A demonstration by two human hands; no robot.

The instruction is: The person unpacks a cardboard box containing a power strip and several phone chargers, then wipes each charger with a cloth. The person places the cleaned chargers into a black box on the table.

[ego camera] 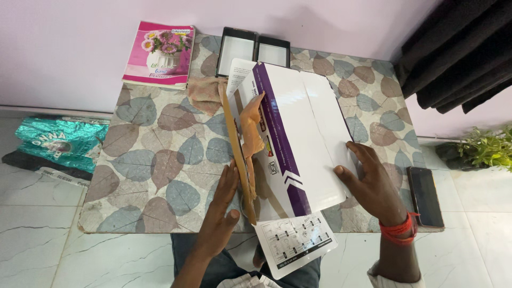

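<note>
A long white cardboard box with a purple stripe (pixel 304 138) lies on the leaf-patterned table (pixel 154 160), its left side flap open. Brown packing paper (pixel 252 130) sticks out of that open side. My left hand (pixel 223 210) rests against the brown inner flap at the box's near left, thumb out, fingers flat along the card. My right hand (pixel 370 184) presses flat on the white top face near the box's right edge, fingers spread. A red thread band circles that wrist. The printed end flap (pixel 296 242) hangs over the table's near edge.
A pink flower-cover book (pixel 159 53) lies at the far left corner, two black-framed trays (pixel 253 50) at the back, a crumpled brown cloth (pixel 205 93) beside them. A dark phone (pixel 425 197) sits at the table's right edge. A teal bag (pixel 58 141) lies on the floor left, a plant (pixel 488 149) right.
</note>
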